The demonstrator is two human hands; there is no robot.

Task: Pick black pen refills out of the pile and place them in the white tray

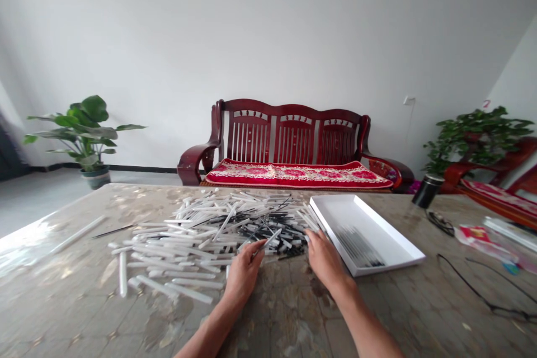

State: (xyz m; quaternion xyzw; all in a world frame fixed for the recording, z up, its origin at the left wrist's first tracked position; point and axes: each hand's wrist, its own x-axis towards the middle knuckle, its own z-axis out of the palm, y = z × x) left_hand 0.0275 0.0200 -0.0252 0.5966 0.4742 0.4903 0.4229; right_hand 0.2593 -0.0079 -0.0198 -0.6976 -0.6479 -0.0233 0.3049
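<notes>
My left hand (246, 268) is closed around a slim whitish pen-like stick (273, 238), which points up and to the right over the pile. My right hand (325, 257) has its fingers bent together at the pile's right edge, beside the box; what they pinch, if anything, is too small to make out. In front of both hands spreads a heap of white pen-like tubes (180, 264), with slim black pieces (268, 226) mixed in at the middle. A shallow white box (388, 229) stands to the right, holding a row of thin grey sticks (358, 245) with dark ends.
On the patterned table (293, 324), a lone white tube (79, 234) and a dark thin stick (112, 230) lie left. At right are a black canister (427, 191), eyeglasses (495, 307), a dark coiled item (440, 224) and plastic packaging (482, 240). A wooden bench (293, 134) stands behind.
</notes>
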